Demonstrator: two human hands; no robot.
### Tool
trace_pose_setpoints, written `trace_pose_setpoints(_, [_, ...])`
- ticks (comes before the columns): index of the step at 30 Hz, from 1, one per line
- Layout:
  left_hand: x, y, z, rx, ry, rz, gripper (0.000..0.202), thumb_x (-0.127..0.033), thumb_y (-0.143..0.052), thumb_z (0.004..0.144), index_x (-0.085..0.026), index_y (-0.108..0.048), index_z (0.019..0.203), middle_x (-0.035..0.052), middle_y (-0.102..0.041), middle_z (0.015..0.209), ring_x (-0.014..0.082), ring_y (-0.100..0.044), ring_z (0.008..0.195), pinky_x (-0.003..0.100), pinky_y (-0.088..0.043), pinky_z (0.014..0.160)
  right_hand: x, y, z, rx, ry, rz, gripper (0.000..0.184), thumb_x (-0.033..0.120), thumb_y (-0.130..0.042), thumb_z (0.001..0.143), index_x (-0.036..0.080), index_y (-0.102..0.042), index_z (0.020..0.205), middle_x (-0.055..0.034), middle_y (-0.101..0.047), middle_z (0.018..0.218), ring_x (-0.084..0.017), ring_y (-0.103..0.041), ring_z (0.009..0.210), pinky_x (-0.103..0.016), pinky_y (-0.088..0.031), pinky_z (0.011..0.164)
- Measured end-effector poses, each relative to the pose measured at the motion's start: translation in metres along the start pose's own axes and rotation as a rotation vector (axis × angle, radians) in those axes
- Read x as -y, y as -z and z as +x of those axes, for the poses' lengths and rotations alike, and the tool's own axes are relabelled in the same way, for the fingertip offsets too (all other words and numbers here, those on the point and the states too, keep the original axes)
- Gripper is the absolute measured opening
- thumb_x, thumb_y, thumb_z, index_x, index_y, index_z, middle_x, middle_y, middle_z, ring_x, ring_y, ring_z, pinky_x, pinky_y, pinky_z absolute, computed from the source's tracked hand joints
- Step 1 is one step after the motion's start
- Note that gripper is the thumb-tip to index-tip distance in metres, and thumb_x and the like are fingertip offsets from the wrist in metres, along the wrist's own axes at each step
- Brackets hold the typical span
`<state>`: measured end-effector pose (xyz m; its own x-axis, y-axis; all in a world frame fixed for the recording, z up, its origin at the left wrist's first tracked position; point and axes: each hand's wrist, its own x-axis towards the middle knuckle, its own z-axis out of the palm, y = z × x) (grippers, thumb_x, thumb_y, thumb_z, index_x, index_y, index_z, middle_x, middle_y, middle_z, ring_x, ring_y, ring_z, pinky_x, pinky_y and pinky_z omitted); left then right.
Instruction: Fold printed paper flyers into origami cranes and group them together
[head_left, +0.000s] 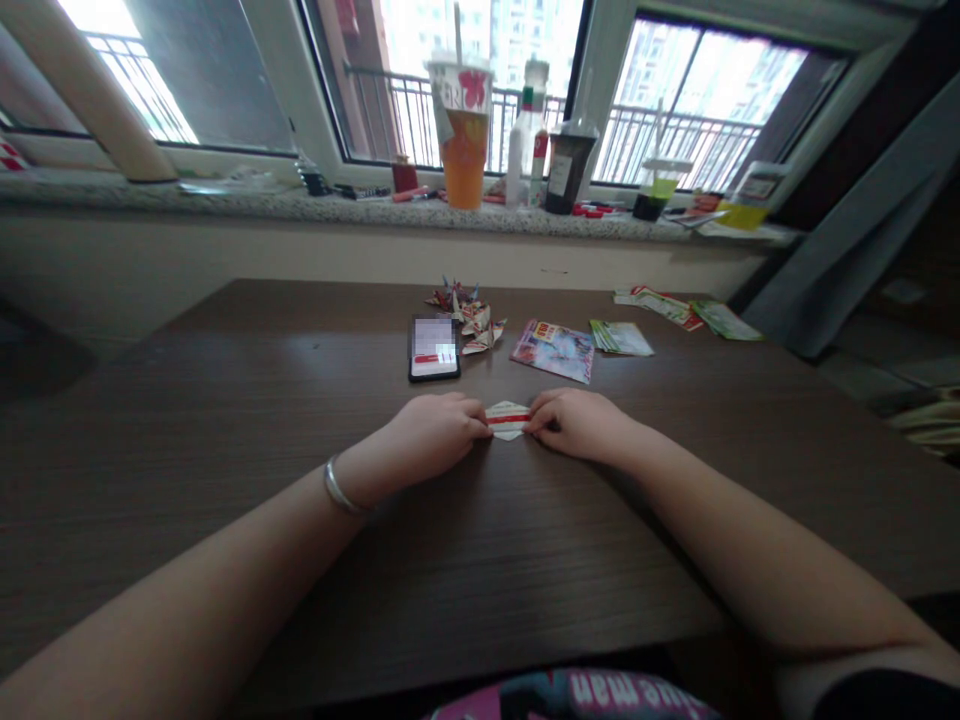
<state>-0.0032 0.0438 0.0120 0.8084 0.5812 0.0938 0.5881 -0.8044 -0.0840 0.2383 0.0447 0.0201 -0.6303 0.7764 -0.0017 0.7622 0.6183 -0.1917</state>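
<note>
While left hand (442,425) and right hand (579,422) pinch its ends, the folded paper (508,411) sits at the middle of the table (300,370), long axis and red stripe (508,420) running left to right, its print illegible, the shirt's (555,697) upside-down lettering reading "ue man".

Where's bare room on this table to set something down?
Bare patches: left of the phone, and between the forearms, nearer than the folded paper. Crowded: behind and right of the phone, with origami pieces and a colourful booklet, and along the windowsill.
</note>
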Motion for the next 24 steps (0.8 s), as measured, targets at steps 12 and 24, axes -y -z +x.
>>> trace_pose_setpoints(12, [0.016, -0.001, 0.003, -0.028, -0.133, -0.261, 0.040, -0.005, -0.049, 0.081, -0.024, -0.070, 0.108, 0.0039, -0.067, 0.111, 0.0169, -0.061, 0.101, 0.030, -0.047, 0.092, -0.009, -0.008, 0.001, -0.059, 0.048, 0.117, 0.019, 0.018, -0.057, 0.081, 0.021, -0.075, 0.088, -0.0048, -0.068, 0.093, -0.016, -0.063, 0.085, -0.027, -0.047, 0.079])
trace_pose_setpoints(24, [0.011, -0.019, 0.006, -0.180, -0.042, -0.291, 0.026, -0.005, -0.047, 0.083, -0.017, -0.066, 0.098, 0.0069, -0.064, 0.100, 0.0182, -0.056, 0.096, 0.032, -0.046, 0.088, -0.038, -0.033, 0.015, -0.422, 0.149, 0.314, 0.022, 0.010, -0.053, 0.082, 0.018, -0.070, 0.091, -0.0056, -0.066, 0.092, -0.016, -0.059, 0.089, -0.031, -0.046, 0.083])
